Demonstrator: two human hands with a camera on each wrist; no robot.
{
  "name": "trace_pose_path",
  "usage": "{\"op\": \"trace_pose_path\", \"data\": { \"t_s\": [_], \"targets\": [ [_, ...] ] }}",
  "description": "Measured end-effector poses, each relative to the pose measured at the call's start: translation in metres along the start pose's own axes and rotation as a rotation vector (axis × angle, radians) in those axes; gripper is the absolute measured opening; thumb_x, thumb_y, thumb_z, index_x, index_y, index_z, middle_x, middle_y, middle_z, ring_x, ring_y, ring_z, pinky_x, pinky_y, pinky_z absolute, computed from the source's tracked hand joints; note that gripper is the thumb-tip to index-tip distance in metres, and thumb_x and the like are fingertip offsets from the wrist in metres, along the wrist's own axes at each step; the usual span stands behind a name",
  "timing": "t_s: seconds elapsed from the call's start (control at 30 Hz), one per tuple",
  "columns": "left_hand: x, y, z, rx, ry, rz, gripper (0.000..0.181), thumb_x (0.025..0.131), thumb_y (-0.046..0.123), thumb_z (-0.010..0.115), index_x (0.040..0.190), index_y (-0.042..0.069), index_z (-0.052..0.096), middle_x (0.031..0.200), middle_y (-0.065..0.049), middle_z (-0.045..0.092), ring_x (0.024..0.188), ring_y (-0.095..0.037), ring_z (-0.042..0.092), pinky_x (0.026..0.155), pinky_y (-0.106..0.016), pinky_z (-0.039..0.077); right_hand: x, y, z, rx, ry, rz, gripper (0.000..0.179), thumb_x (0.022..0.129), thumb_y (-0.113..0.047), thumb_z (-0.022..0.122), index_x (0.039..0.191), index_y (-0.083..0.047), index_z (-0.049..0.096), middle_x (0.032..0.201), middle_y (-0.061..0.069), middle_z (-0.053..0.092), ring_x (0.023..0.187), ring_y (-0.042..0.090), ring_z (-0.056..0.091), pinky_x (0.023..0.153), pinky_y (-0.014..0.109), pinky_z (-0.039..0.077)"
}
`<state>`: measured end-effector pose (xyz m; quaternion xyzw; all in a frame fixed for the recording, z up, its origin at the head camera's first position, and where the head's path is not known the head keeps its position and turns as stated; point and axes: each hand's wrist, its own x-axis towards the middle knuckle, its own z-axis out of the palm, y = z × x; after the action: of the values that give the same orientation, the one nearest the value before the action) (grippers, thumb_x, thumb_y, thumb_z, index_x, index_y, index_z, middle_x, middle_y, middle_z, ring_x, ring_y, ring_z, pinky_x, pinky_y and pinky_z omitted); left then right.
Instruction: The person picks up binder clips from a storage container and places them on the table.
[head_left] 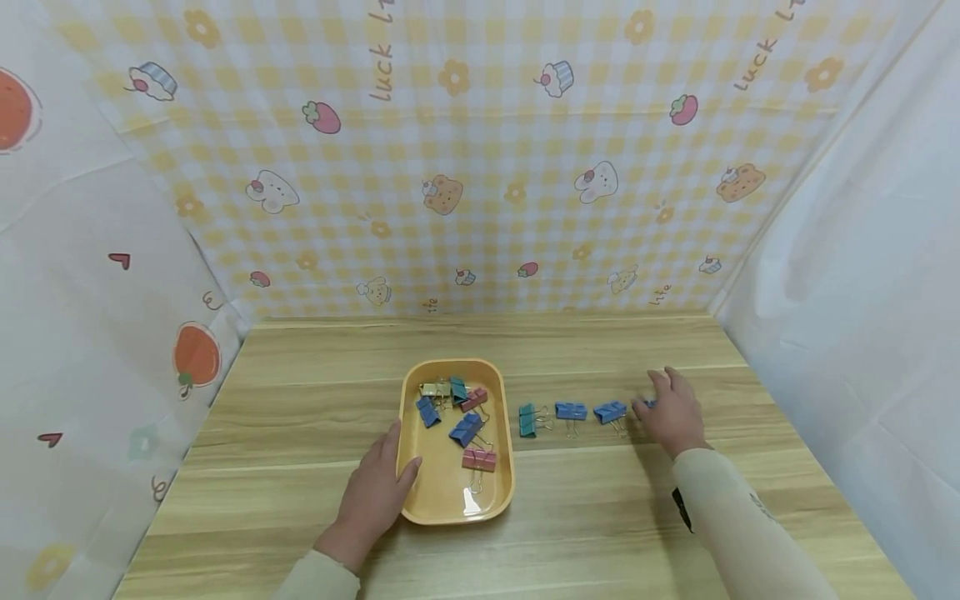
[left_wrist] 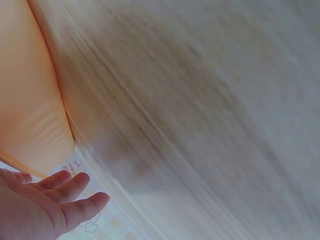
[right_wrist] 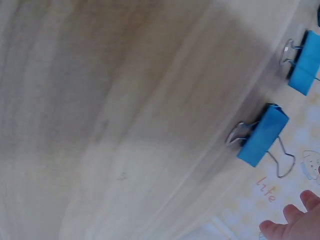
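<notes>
My left hand rests against the left side of a yellow tray, its thumb over the rim and its fingers along the outer wall. In the left wrist view those fingers look loose and spread beside the tray wall. On the right, my right hand is over the end of a row of binder clips, fingers stretched out. A blue binder clip sits by its thumb, mostly hidden. Left of it lie a blue binder clip, another blue binder clip and a teal binder clip.
Inside the tray lie several binder clips: a yellow clip, a teal clip, red and pink ones such as the pink clip, and blue ones such as the blue clip. A patterned cloth hangs behind the wooden table.
</notes>
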<state>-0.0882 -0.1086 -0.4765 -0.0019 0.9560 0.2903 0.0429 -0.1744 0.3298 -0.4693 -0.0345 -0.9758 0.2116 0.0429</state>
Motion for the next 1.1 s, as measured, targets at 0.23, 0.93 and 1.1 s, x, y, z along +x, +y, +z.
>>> {"op": "trace_pose_path", "data": {
  "t_s": [0.23, 0.93, 1.1],
  "targets": [
    [0.000, -0.001, 0.000, -0.004, 0.000, 0.000, 0.070, 0.099, 0.034, 0.052, 0.153, 0.003, 0.021, 0.144, -0.030, 0.038, 0.127, -0.049, 0.043, 0.100, -0.060, 0.039, 0.005, -0.006, -0.001, -0.004, 0.045, -0.056, 0.066, 0.091, -0.025, 0.063, 0.143, 0.005, 0.035, 0.151, 0.033, 0.017, 0.137, 0.053, 0.013, 0.106, 0.070, 0.013],
    [0.000, -0.004, 0.002, -0.007, 0.028, 0.021, 0.069, 0.099, 0.034, 0.052, 0.152, 0.002, 0.023, 0.142, -0.032, 0.040, 0.126, -0.050, 0.044, 0.099, -0.061, 0.039, 0.005, -0.057, -0.012, -0.024, 0.074, -0.196, 0.078, 0.087, -0.025, 0.070, 0.148, -0.001, 0.029, 0.153, 0.026, 0.018, 0.141, 0.048, 0.012, 0.107, 0.071, 0.012],
    [0.001, -0.004, 0.003, 0.000, 0.025, 0.015, 0.069, 0.099, 0.034, 0.052, 0.152, 0.002, 0.023, 0.142, -0.031, 0.040, 0.125, -0.049, 0.045, 0.098, -0.060, 0.041, 0.005, -0.067, -0.010, -0.053, 0.074, -0.242, 0.078, 0.087, -0.028, 0.071, 0.149, -0.003, 0.030, 0.154, 0.024, 0.019, 0.141, 0.047, 0.014, 0.108, 0.069, 0.014]
  ]
}}
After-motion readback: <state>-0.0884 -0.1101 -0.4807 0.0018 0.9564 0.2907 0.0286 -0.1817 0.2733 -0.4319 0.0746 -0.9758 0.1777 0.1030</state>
